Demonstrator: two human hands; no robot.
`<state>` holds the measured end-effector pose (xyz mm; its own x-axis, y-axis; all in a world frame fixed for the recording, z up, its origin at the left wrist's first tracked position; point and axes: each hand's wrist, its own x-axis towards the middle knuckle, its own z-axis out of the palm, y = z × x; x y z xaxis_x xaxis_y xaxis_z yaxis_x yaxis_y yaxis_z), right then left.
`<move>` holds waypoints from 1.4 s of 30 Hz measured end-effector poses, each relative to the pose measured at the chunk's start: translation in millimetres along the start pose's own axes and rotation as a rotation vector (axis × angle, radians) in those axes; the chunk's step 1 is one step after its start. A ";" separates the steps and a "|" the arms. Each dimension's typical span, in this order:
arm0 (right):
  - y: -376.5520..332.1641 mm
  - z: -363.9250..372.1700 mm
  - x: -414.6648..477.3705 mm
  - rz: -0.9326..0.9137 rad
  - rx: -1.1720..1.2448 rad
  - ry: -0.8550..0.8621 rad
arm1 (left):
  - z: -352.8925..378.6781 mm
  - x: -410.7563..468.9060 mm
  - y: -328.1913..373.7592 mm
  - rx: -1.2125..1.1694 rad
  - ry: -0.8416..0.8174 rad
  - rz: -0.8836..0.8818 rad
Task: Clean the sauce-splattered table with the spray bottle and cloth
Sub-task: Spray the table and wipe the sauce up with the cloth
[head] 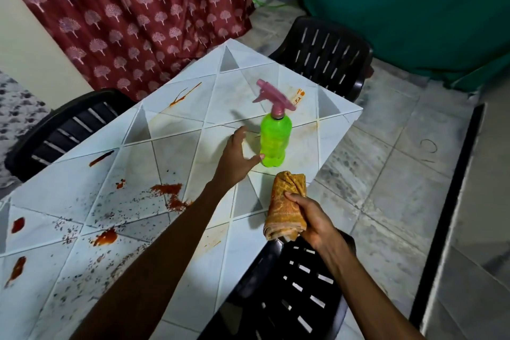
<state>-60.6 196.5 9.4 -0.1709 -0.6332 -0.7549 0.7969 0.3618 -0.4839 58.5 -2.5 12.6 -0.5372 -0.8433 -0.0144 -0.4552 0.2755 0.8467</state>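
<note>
A bright green spray bottle (276, 141) with a pink trigger head stands upright near the right edge of the white tiled table (176, 141). My left hand (237, 157) is spread open just left of the bottle, thumb tip touching its lower side. My right hand (314, 218) grips a rolled orange patterned cloth (287, 201) at the table's near right edge. Red-brown sauce splatters (171, 193) and dark specks cover the left and middle of the tabletop, with smaller streaks (185, 94) at the far side.
Black plastic chairs stand around the table: one at the far right (328, 58), one at the left (66, 124), one right below my right hand (298, 292). A maroon patterned curtain (132, 16) hangs behind. Tiled floor (400, 174) lies to the right.
</note>
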 end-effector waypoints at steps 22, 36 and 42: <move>156.1 228.4 83.2 -0.463 -1.359 0.012 | -220.5 -253.9 -235.8 0.581 0.289 -0.386; 246.3 269.1 25.3 -0.397 -1.467 -0.359 | -249.0 -304.7 -267.6 0.503 0.016 -0.413; 143.8 270.7 42.2 -0.530 -1.334 -0.056 | -255.0 -291.4 -265.7 0.483 0.084 -0.435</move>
<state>203.6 36.5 27.8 -0.2222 -0.9083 -0.3544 -0.4864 0.4183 -0.7671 517.1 52.4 -72.5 -0.1840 -0.9523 -0.2436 -0.8967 0.0612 0.4384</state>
